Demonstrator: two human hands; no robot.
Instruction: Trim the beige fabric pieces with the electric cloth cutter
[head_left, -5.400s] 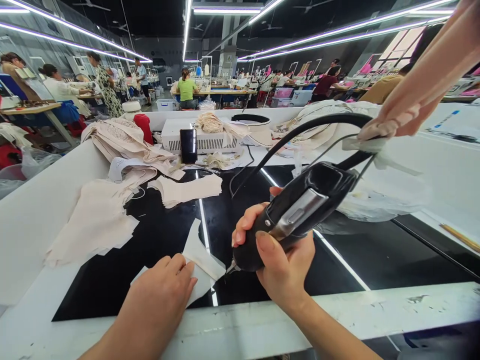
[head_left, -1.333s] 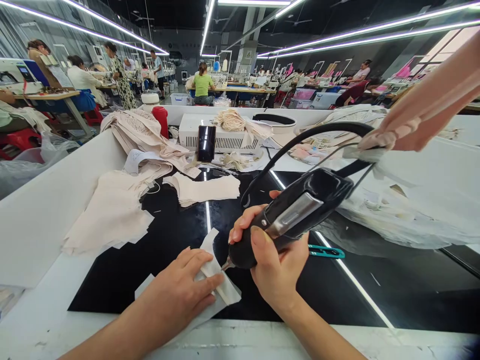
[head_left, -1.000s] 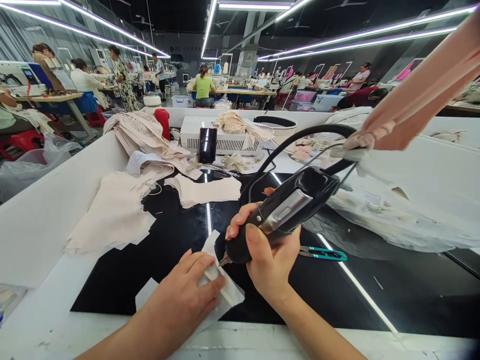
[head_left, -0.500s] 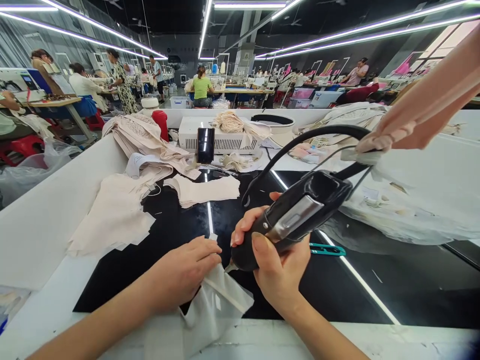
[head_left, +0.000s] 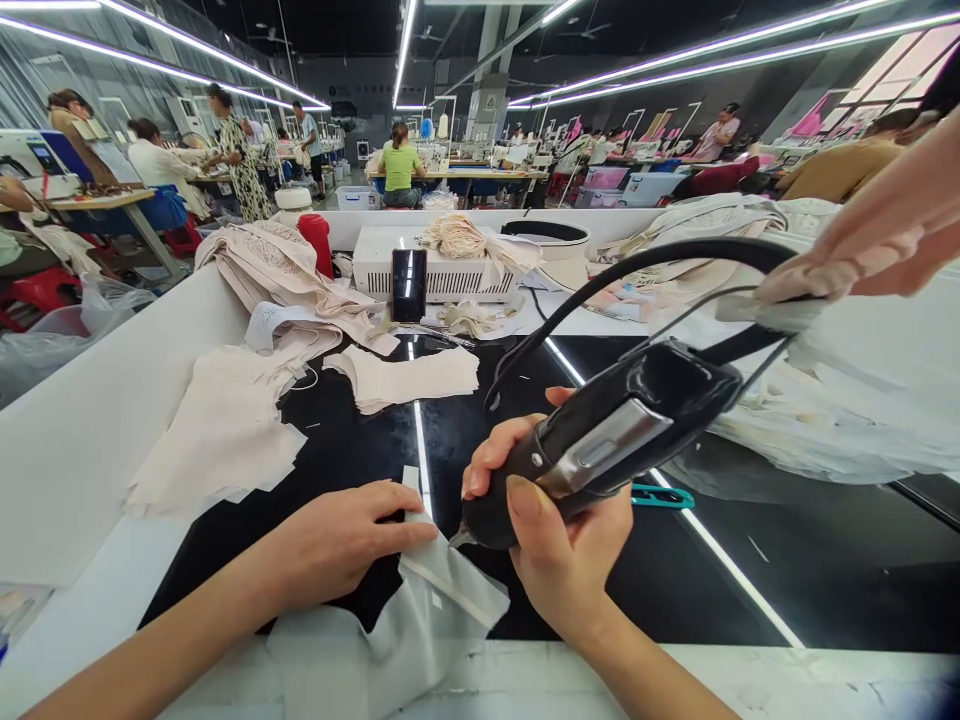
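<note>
My right hand (head_left: 562, 530) is wrapped around a black corded hand tool (head_left: 600, 450) with a silver panel, its pointed metal tip angled down to the left. That tip meets or hovers just over a thin off-white fabric piece (head_left: 427, 610) with a narrow band across it; actual contact cannot be made out. My left hand (head_left: 367, 535) lies with fingers stretched out on the upper part of this fabric, left of the tip. The fabric's lower end droops over the table's front edge. Teal thread snips (head_left: 661, 497) lie right of my right hand.
Stacked beige cut pieces (head_left: 217, 430) and a smaller stack (head_left: 409, 378) lie beyond my hands. A phone (head_left: 408, 286) leans against a white vented box (head_left: 367, 265). The tool's cable (head_left: 637, 258) arches up to a pinkish hanging support (head_left: 832, 270). Clear plastic bags (head_left: 847, 420) lie at right.
My left hand has shifted slightly left and its fingers have spread, uncovering more of the fabric. The tool's rear end and cable have swung right, while its tip stays almost in place.
</note>
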